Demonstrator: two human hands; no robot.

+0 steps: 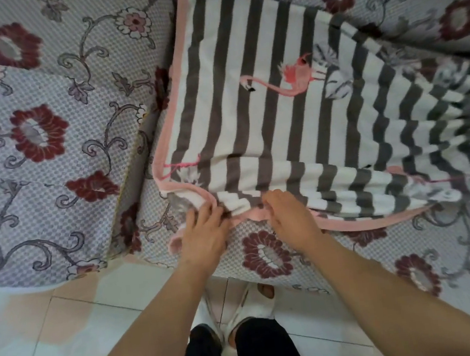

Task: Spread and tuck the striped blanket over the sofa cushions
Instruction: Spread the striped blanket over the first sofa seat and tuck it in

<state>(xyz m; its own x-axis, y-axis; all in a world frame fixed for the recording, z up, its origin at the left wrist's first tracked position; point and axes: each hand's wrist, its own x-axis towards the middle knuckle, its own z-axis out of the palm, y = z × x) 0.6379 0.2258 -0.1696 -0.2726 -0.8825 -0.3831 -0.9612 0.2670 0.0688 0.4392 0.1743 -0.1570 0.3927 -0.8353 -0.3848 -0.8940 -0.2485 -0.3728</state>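
Note:
The striped blanket (263, 102), grey and white with a pink border and a flamingo print, lies over the right sofa cushion (352, 252), which has a floral cover. Its near edge is folded and bunched, and its right part is rumpled. My left hand (202, 233) grips the bunched near corner by the pink border. Just to the right, my right hand (290, 215) holds the near pink edge with curled fingers. Both hands are at the cushion's front edge.
A second floral-covered cushion (35, 140) lies to the left, with a gap (140, 173) between the two. Below is a white tiled floor (71, 340). My legs and white slippers (241, 307) stand against the sofa front.

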